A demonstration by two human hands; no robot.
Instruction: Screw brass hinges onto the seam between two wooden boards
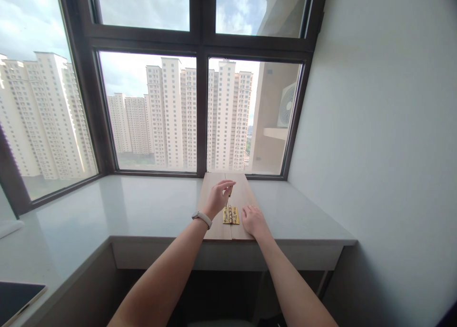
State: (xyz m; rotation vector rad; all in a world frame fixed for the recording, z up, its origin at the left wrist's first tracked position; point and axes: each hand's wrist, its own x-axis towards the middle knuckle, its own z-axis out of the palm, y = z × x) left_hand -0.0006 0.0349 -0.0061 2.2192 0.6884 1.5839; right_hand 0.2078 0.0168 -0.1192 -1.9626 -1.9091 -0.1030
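A gold-coloured hinge point(231, 215) lies opened flat across the seam between two pale wooden boards point(217, 231). Small dark marks, too fine to make out, dot both of its leaves. Above its far left part, my left hand point(217, 197) is pinched on what looks like a small screwdriver point(229, 195), with a bit of yellow and a thin dark shaft pointing down. The fingers hide much of this tool, and whether its tip touches the hinge I cannot tell. To the right of the hinge, my right hand point(253, 219) rests flat on the right board, fingers stretched out.
The boards lie on a white windowsill counter point(153, 205), reaching from its front edge to the window frame point(203, 113). A white wall point(374, 127) bounds the right side. At the lower left, a dark flat device point(19, 298) lies on the counter.
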